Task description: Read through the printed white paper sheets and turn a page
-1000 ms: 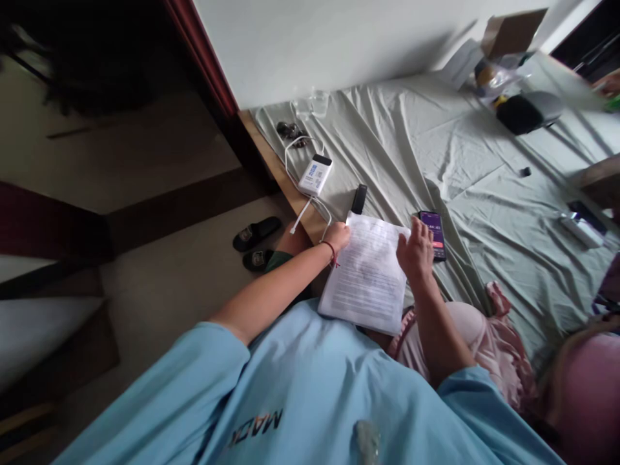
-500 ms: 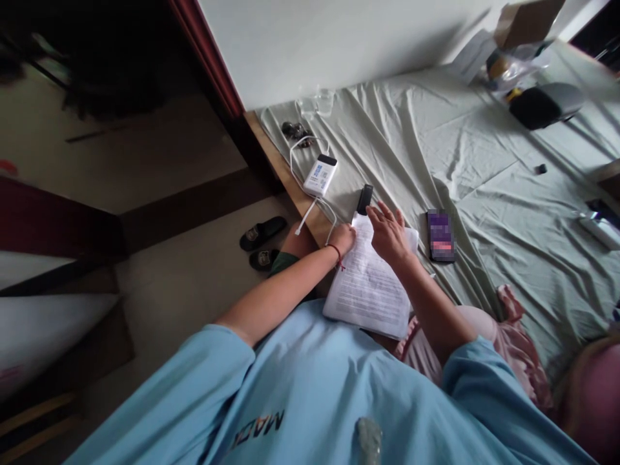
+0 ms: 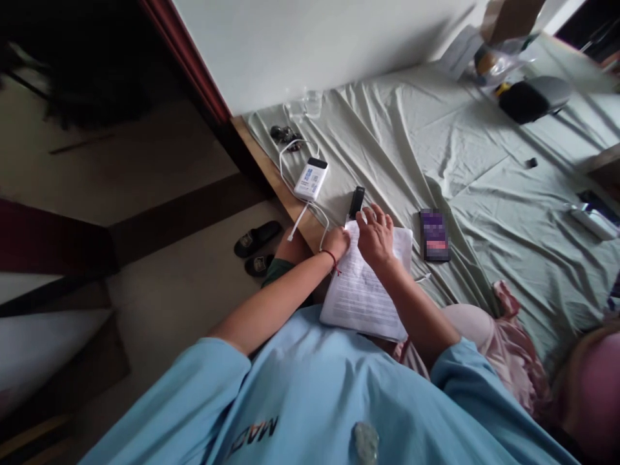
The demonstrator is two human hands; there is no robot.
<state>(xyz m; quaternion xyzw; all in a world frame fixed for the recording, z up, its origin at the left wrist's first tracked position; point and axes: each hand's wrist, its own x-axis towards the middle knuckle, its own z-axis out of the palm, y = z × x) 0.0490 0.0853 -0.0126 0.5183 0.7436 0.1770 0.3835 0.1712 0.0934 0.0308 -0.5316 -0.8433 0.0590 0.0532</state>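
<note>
Fingers of the right hand (image 3: pixel 375 236), now off the phone (image 3: pixel 434 234), lie spread on the printed sheet (image 3: pixel 364 290), left hand (image 3: pixel 336 242) pressing its corner.

White power bank (image 3: pixel 310 179) with cable, small black device (image 3: pixel 356 200), phone (image 3: pixel 434 234) (screen blurred) lie on wrinkled sheet (image 3: pixel 436 148); slippers (image 3: pixel 256 237) on floor.

Little legible text in view

The light blue T-shirt (image 3: pixel 300 394) bears dark capitals, seen upside down, apparently "MAD" before the fold cuts them off. The printed sheet (image 3: pixel 361 294) carries lines of text too small to read; the power bank (image 3: pixel 310 179) label is blurred.
</note>
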